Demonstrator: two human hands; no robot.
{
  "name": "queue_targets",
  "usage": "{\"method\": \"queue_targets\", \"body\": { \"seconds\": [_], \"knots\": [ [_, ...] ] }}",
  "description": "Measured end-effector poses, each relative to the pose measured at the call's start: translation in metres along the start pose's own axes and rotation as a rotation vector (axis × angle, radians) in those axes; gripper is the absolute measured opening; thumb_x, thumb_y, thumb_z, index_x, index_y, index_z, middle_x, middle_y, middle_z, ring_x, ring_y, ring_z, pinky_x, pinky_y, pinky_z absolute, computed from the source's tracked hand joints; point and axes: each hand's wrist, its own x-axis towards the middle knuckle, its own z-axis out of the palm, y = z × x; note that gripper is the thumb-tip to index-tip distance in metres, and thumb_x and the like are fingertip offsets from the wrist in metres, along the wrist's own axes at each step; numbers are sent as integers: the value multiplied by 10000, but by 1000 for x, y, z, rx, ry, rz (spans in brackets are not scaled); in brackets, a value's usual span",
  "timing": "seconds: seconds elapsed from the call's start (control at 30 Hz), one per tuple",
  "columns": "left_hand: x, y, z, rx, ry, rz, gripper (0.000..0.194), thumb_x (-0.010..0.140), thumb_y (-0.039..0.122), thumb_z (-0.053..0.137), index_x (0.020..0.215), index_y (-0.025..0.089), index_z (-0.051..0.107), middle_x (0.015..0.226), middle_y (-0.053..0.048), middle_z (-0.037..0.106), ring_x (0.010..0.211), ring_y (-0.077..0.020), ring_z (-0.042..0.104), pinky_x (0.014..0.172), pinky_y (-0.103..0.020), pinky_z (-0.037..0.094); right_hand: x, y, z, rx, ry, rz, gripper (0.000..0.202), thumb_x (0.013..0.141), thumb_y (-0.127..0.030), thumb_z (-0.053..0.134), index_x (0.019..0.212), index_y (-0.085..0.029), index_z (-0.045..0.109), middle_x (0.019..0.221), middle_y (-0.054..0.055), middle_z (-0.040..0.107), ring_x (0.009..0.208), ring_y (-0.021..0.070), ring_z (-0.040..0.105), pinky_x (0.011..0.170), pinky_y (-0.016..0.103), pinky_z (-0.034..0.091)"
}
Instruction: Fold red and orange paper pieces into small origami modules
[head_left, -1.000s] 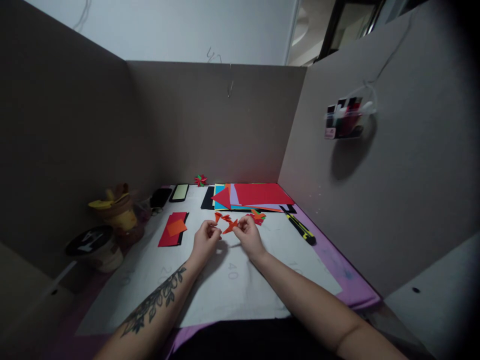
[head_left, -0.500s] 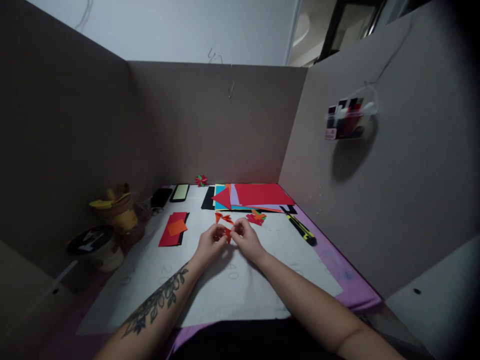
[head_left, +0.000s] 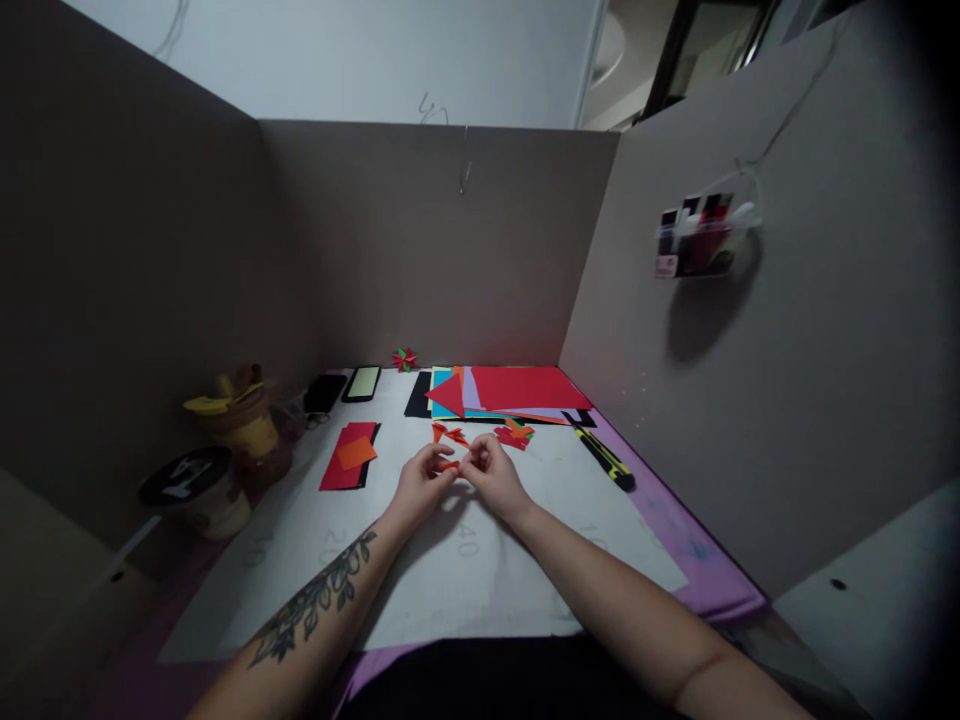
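Note:
Between the fingertips of my left hand (head_left: pixel 423 480) and my right hand (head_left: pixel 491 474) is a small piece of folded orange paper (head_left: pixel 448 466), mostly hidden by the fingers. Both hands are pinched closed on it, just above the white sheet. Right beyond them lie several small folded orange paper pieces (head_left: pixel 454 436). A little pile of red, orange and green paper pieces (head_left: pixel 514 435) is beside my right hand, farther off. To the left, an orange paper square (head_left: pixel 356 454) rests on red paper rectangles (head_left: pixel 337 475).
Coloured paper sheets (head_left: pixel 532 388) are stacked at the back. A yellow-black utility knife (head_left: pixel 604 455) lies at right. A red-green paper star (head_left: pixel 404 359) and a phone (head_left: pixel 362 383) stand at the back left. A lidded cup (head_left: pixel 196 490) is at left. Grey panels (head_left: pixel 442 240) enclose the table.
The orange paper between my hands has turned or been folded; its lower point, visible before, no longer shows. My hands stay nearly in place, and the view has shifted slightly.

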Motion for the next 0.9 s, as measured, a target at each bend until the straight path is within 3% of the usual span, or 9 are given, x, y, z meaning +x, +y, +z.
{"method": "queue_targets", "body": {
  "seconds": [0.23,0.5,0.63,0.73,0.9],
  "knots": [
    [4,5,-6,-167,148,-66,302,622,234,716,890,153,604,750,-22,659,669,-130,606,628,-234,445,3,2,1,-45,91,-64,173,705,-201,564,791,-220,415,672,-62,425,575,102,430,551,223,365],
    [5,9,-6,-208,185,-76,350,625,263,719,927,151,582,691,1,649,618,-116,593,574,-209,427,5,5,-5,-20,141,-45,163,716,-235,574,809,-219,441,657,-57,435,561,108,436,540,225,366],
    [6,1,-5,-89,154,-48,330,655,251,690,953,153,585,682,2,640,579,-106,574,525,-201,410,3,3,-7,-131,85,-35,137,732,-251,571,857,-201,543,775,-4,551,679,139,520,606,247,409],
    [5,-3,-3,-21,111,-15,324,665,247,679,963,164,583,697,-3,637,607,-116,582,541,-215,428,1,0,-5,-276,9,-54,61,741,-243,570,720,-188,588,751,6,560,706,150,534,603,249,400],
    [3,3,-3,31,56,50,316,678,247,668,975,184,579,885,-50,648,838,-174,624,660,-265,480,0,-3,-5,-350,12,-95,125,748,-211,553,628,-187,575,683,-7,545,666,140,523,595,247,395]
  ]
}}
